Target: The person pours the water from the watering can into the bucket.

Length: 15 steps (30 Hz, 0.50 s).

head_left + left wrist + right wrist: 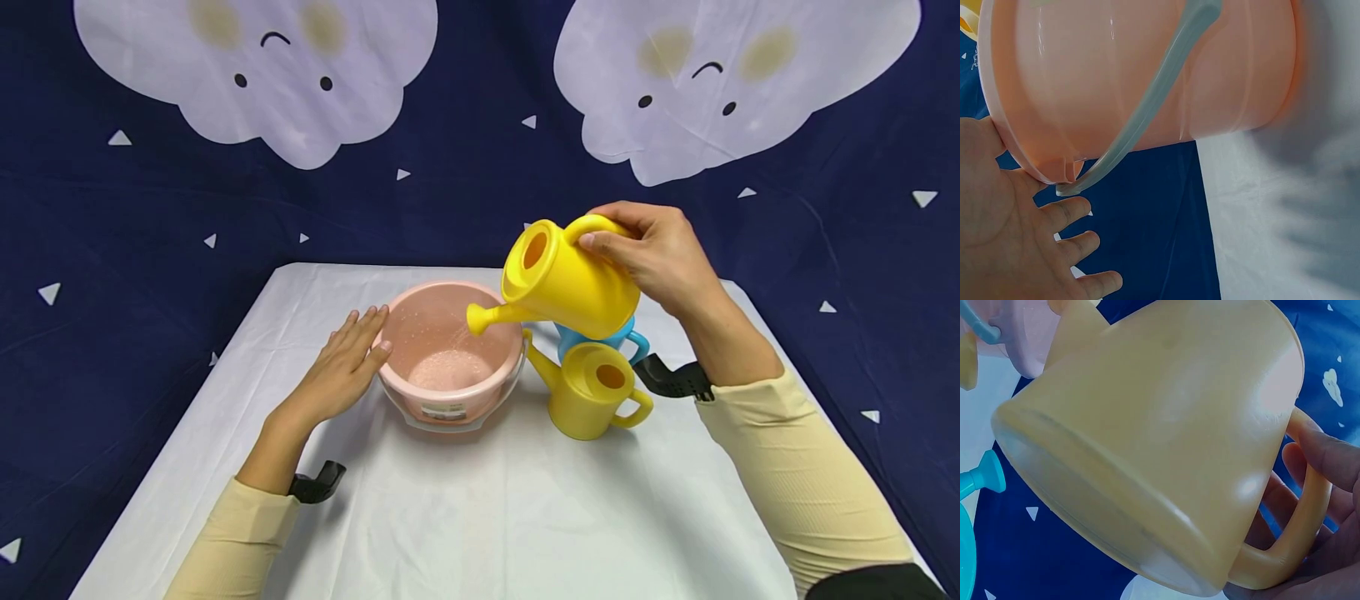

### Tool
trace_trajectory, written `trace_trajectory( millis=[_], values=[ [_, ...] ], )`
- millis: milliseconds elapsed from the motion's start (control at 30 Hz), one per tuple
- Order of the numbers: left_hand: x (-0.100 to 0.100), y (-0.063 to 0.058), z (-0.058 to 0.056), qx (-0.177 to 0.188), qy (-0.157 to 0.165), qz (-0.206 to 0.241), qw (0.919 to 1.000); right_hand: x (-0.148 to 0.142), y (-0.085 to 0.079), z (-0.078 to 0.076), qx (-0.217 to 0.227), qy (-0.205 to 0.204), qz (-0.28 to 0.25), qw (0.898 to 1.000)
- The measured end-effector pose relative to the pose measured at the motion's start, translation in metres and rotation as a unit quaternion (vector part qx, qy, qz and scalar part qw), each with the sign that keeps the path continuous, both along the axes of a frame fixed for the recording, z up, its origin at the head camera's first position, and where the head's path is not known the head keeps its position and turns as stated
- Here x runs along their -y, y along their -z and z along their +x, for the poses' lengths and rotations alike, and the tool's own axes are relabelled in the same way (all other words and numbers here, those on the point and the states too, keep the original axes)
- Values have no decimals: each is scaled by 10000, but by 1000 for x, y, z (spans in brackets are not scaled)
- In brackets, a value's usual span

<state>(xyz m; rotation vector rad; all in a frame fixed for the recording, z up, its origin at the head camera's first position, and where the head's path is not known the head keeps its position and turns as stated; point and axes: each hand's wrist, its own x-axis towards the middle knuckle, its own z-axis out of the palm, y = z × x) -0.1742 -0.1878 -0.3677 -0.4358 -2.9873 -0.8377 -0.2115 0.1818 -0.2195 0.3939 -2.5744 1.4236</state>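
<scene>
Right hand (663,252) grips tilted watering can (581,287), left hand (345,367) touches bucket (450,394).

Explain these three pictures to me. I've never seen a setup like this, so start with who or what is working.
No machine here: a person works with two bare hands. The wide picture comes from a camera worn on the head, looking forward and down. The other two come from the left wrist camera and the right wrist camera.

The right hand holds a yellow watering can by its handle, tilted, pouring water into a pink bucket. The left hand rests against the bucket's rim.

The bucket stands on a white-covered table, beside a second yellow watering can and, partly hidden behind that, a blue watering can.
</scene>
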Motion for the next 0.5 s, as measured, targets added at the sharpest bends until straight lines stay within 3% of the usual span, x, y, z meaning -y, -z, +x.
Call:
trace_trajectory(
  millis=[500],
  values=[
    [0,0,0,-13,-4,11,10000,3,-2,0,-11,-37,43,10000]
  ],
)
